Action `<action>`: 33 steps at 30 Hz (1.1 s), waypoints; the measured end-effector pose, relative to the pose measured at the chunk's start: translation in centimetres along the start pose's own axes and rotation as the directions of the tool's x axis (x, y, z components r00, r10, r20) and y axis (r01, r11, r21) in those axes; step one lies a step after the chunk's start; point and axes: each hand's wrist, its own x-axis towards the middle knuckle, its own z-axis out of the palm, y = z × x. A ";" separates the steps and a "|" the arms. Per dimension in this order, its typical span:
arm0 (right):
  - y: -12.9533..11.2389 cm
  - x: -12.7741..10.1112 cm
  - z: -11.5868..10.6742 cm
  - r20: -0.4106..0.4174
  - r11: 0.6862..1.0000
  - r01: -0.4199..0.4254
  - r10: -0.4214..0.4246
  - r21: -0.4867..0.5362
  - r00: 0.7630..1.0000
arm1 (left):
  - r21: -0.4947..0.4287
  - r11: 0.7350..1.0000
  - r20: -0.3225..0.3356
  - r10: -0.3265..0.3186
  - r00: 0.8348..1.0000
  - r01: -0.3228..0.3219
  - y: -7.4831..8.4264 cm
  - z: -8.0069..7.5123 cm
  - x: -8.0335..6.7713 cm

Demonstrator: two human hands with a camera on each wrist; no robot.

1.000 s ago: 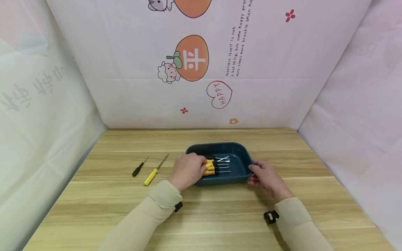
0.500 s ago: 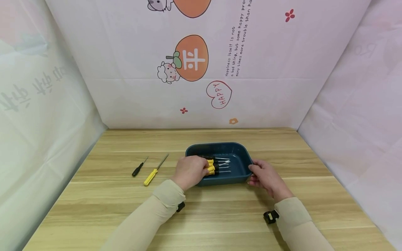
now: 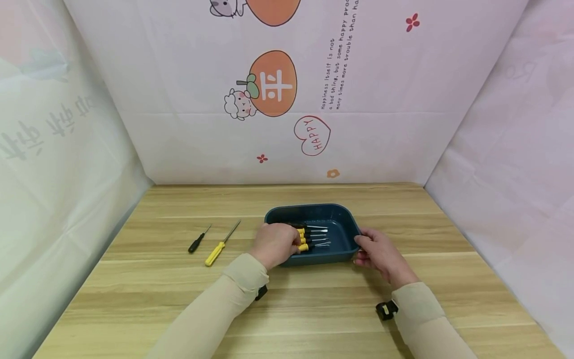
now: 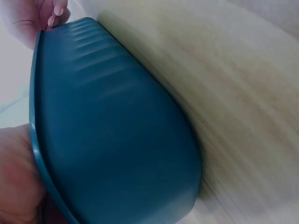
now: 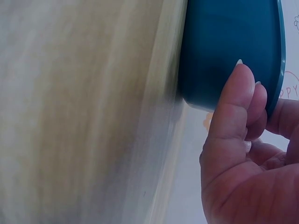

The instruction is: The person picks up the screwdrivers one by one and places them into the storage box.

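Observation:
A dark blue plastic box [image 3: 320,258] sits on the table with several yellow-and-black screwdrivers [image 3: 306,234] lying side by side in its left half, blades to the right. My left hand [image 3: 277,244] reaches over the box's left end and grips a screwdriver by its handle among the others; most of its fingers are hidden behind the hand and the wall. In the left wrist view the box's outer wall [image 4: 112,116] hides that grip. My right hand [image 3: 381,254] holds the box's right end, thumb at the rim and fingertips [image 5: 238,86] against the outer wall.
Left of the box, a small black screwdriver [image 3: 196,243] and a larger yellow-handled screwdriver [image 3: 216,253] lie on the wooden table [image 3: 314,309]. A printed white sheet [image 3: 202,144] stands behind, with white side sheets.
My left hand has shifted slightly right and toward me inside the box. A slanted screwdriver blade has swung from the back of the row to the front. My right hand stays put.

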 end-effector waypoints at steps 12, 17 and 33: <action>0.0 0.0 0.0 0.007 1.000 -0.005 0.005 0.002 1.000 | 0.028 0.999 0.068 0.020 0.997 -0.022 0.2 -0.1 0.9; 0.0 0.0 0.0 0.006 1.000 -0.006 0.006 -0.001 1.000 | 0.015 0.999 0.086 0.027 0.996 -0.029 0.1 -0.1 1.2; -0.1 0.0 0.1 -0.005 1.000 -0.003 0.003 -0.006 1.000 | 0.070 0.998 0.148 0.001 0.989 -0.011 0.3 0.0 1.8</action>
